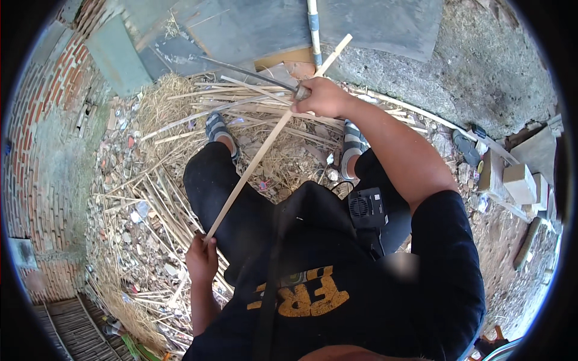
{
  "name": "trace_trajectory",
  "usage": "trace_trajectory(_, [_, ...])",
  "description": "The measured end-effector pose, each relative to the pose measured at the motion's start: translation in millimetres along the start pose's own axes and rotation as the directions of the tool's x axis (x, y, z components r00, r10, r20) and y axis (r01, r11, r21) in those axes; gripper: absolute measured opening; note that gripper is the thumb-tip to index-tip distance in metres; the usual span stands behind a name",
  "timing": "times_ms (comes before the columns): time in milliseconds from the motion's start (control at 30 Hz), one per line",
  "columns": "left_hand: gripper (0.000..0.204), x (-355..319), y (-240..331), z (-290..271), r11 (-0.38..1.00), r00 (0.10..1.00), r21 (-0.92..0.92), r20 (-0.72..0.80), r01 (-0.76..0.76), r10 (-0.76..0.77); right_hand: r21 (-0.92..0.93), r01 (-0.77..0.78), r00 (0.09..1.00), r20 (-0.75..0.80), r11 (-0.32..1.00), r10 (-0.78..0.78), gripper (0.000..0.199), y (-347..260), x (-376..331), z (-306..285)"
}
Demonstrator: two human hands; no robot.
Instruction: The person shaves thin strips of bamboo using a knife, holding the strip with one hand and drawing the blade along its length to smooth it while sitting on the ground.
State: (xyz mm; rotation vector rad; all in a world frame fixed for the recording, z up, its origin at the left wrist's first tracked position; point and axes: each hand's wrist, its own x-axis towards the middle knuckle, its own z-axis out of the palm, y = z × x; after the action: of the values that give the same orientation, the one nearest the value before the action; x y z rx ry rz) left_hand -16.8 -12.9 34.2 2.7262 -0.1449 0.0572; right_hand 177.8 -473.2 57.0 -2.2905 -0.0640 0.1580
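A long, pale bamboo strip [256, 161] slants across my lap, from low at the left up to the far right. Its near end is gripped by my left hand [201, 259], fingers closed, beside my left thigh. My right hand [325, 98] is closed round the handle of a long-bladed knife [253, 74], whose dark narrow blade points away to the far left. That hand sits against the strip near its far part; whether its fingers also hold the strip is hidden.
Several cut bamboo strips [241, 99] lie beyond my feet, and more sticks [165, 201] cover the rubble at left. Dry straw [162, 108] is heaped there too. A brick wall [42, 150] stands left, a grey wall [481, 78] far right. Pale blocks [519, 183] are at right.
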Motion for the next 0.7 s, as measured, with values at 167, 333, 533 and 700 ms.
trace_trajectory(167, [0.031, -6, 2, 0, 0.989, 0.996, -0.136, 0.079, 0.057, -0.046, -0.151, 0.057, 0.987, -0.142, 0.987, -0.079, 0.044, -29, -17, -9])
trace_trajectory(333, [0.036, -9, -3, 14, 0.937, 0.988, -0.333, 0.143, 0.109, -0.064, -0.243, 0.174, 0.979, -0.065, 0.954, -0.195, 0.041, -18, -23, -6])
trace_trajectory(533, [0.038, -9, -2, 14, 0.905, 0.984, -0.404, 0.165, 0.131, -0.068, -0.287, 0.328, 0.941, 0.013, 0.900, -0.339, 0.037, -18, -30, 4])
trace_trajectory(700, [0.039, -15, -6, 8, 0.863, 0.956, -0.470, 0.289, 0.185, -0.047, -0.307, 0.368, 0.928, 0.068, 0.877, -0.366, 0.037, -24, -31, 8])
